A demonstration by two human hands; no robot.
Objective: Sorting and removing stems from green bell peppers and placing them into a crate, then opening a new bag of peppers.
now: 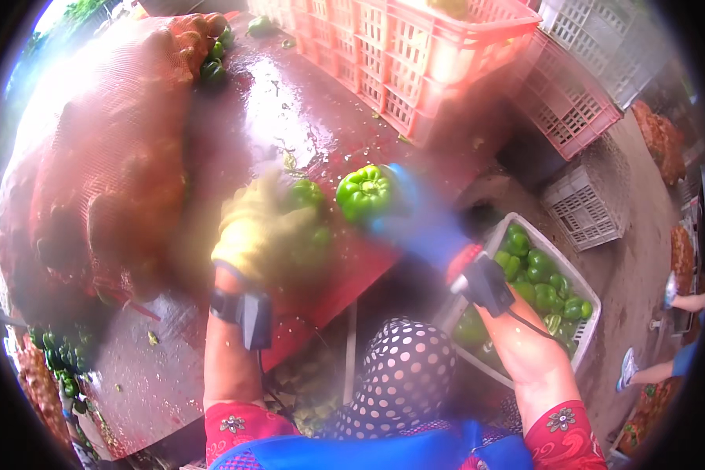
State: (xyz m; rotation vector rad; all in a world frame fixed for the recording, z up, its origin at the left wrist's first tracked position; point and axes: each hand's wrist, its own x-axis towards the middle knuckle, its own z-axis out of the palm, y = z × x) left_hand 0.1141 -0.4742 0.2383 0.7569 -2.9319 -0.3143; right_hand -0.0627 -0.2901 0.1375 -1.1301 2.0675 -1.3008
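A glossy green bell pepper (364, 194) is held in my right hand (420, 214), which wears a blue glove. Its stem end faces up, above the red tabletop (352, 261). My left hand (264, 226), in a yellow glove, has its fingers and thumb around another green bell pepper (306, 192). Haze on the picture blurs both gloves, and the left fingertips are partly hidden. To the left of that hand, a large red mesh sack (123, 153) full of produce lies on the table.
A pink plastic crate (388, 64) stands at the table's far side. On the floor at right, a white crate (590, 294) holds several green peppers. Loose peppers (213, 71) lie beside the sack. Other people's feet (627, 370) show at the right edge.
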